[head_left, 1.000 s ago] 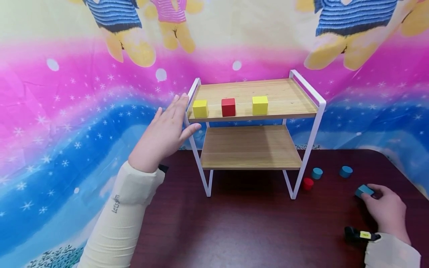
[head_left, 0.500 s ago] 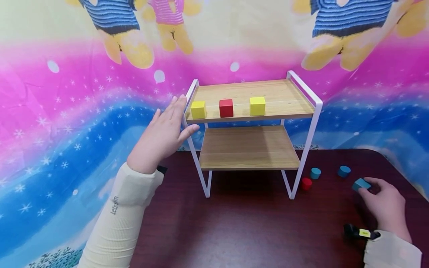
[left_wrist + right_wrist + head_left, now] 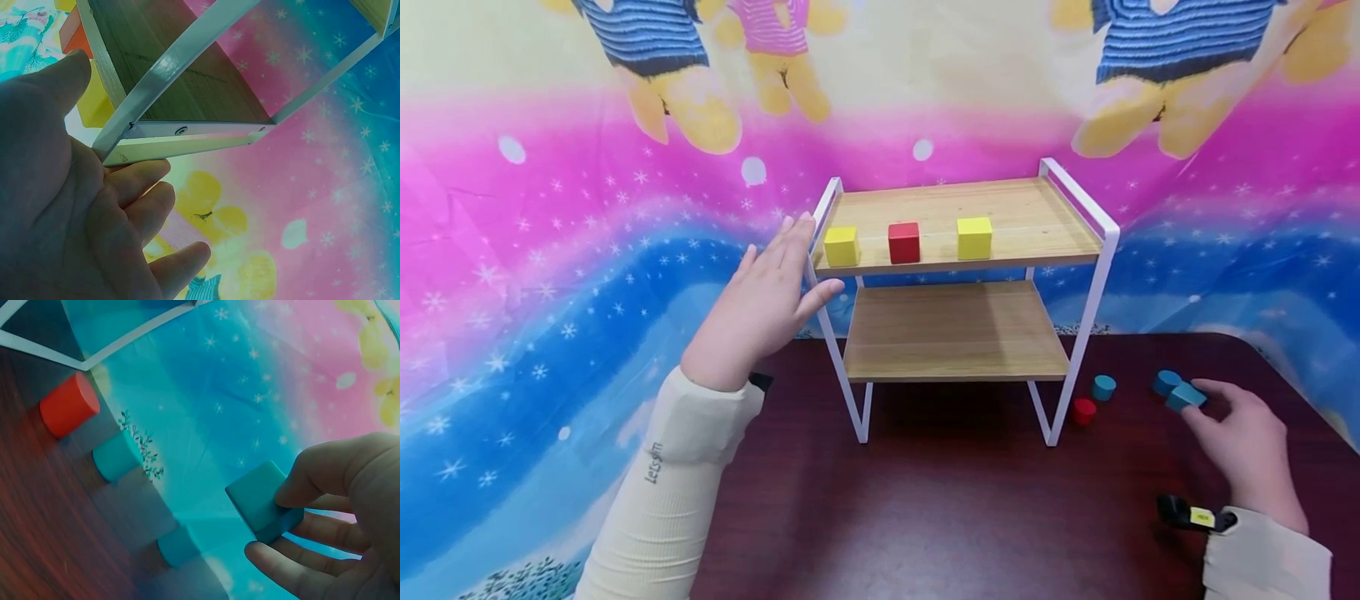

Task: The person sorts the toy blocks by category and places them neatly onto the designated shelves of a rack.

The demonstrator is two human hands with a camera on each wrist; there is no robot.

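Note:
My right hand (image 3: 1247, 446) pinches a blue cube (image 3: 262, 497) between thumb and fingers, at the right side of the table. In the head view the cube overlaps a blue cylinder (image 3: 1165, 382). My left hand (image 3: 756, 308) touches the left side frame of a two-tier shelf (image 3: 955, 329), its fingers straight along the white metal. In the left wrist view, its fingertips lie right at that metal bar (image 3: 169, 65). On the shelf's top board, a yellow cube (image 3: 842, 247), a red cube (image 3: 904, 242) and another yellow cube (image 3: 973, 238) stand in a row along the front edge.
By the shelf's right leg, a red cylinder (image 3: 1083, 411) and a second blue cylinder (image 3: 1103, 387) stand on the dark wooden table (image 3: 925, 517). A patterned cloth (image 3: 550, 250) with bears and snowflakes hangs behind and to the left.
My right hand has lifted the blue cube and carried it left and away from me, towards the blue cylinder. The left hand stays at the shelf frame. The head view has shifted slightly.

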